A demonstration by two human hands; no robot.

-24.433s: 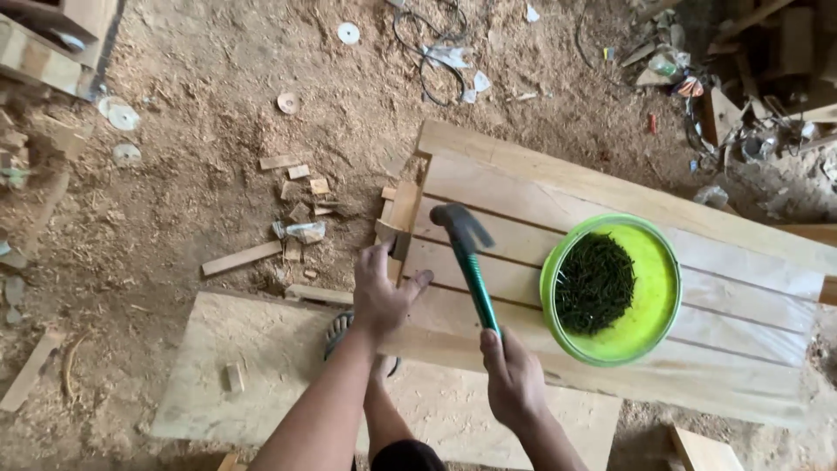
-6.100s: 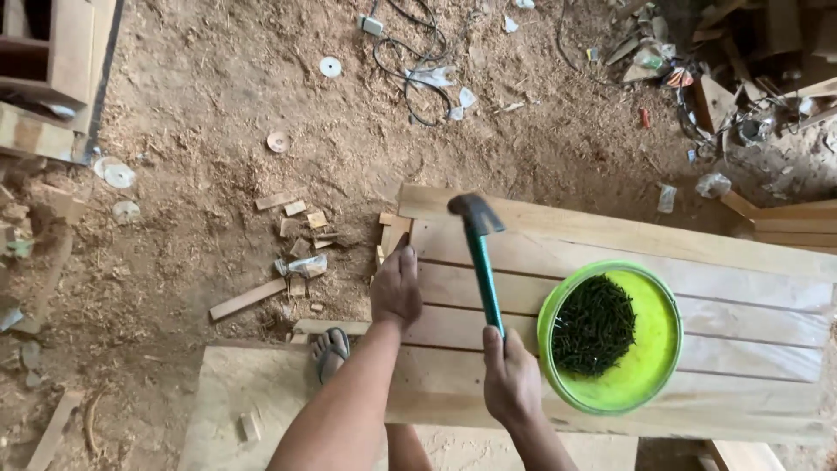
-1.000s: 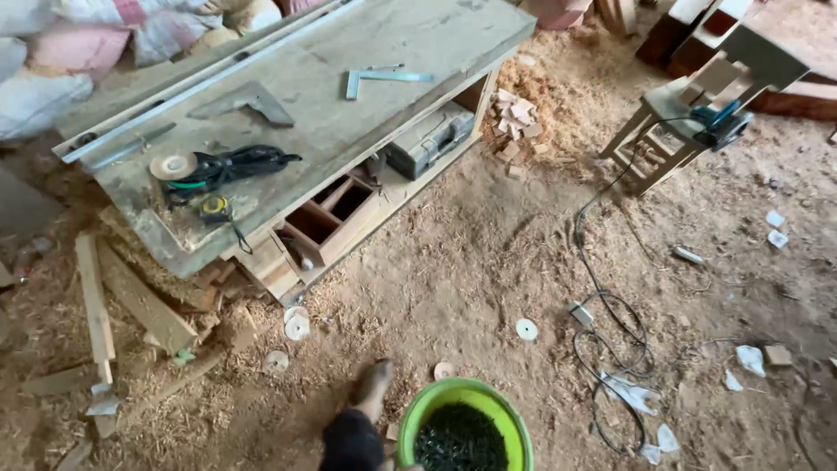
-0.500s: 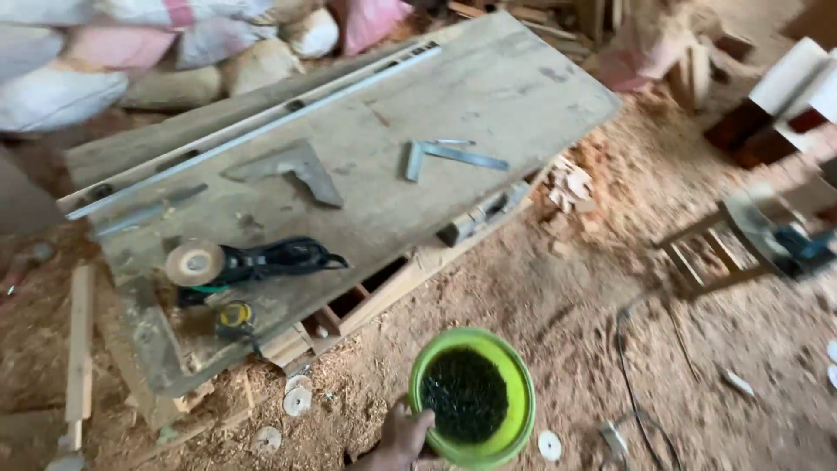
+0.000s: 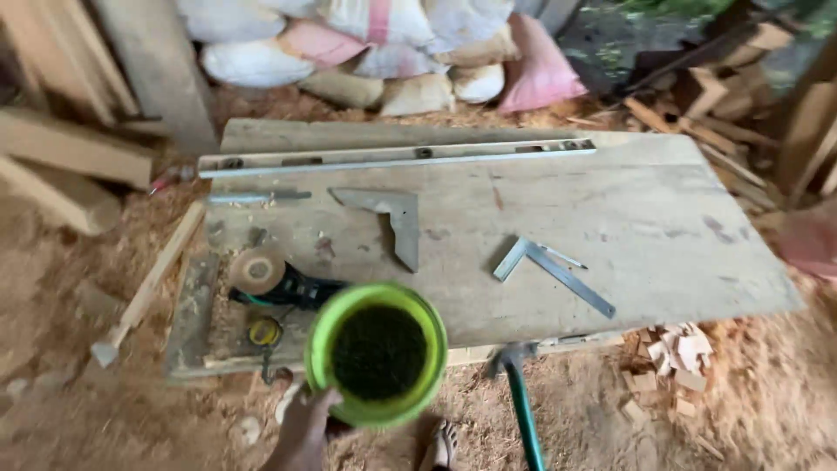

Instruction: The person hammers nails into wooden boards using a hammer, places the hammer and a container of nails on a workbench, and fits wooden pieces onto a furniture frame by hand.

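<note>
wooden workbench (image 5: 558,209) is filling the middle of the frame, w/ a pile of sacks (image 5: 384,44) sitting behind it along the top edge and sawdust floor (image 5: 750,410) spreading across the bottom & right. long metal level (image 5: 397,159) is lying across the bench's far side, upper centre. green bowl (image 5: 377,353) w/ dark small stuff inside is being held low centre, overlapping the bench's near edge in the view. left hand (image 5: 305,429) is coming up from bottom edge, fingers wrapping the bowl's lower left rim, gripping it. green-handled hammer (image 5: 520,392) is showing bottom centre-right, head up near the bench edge; right hand is out of frame, so can't tell how it's being held. grey try square (image 5: 392,218) is lying mid-bench, just above the bowl; smaller metal square (image 5: 549,269) is lying to its right, well apart. angle grinder (image 5: 275,279) w/ its disc is sitting at the bench's left end, just left of the bowl, and a yellow tape measure (image 5: 264,331) is lying just below it. wood offcuts (image 5: 676,353) are piling on the floor lower right. a foot (image 5: 440,447) is showing at bottom centre.
</note>
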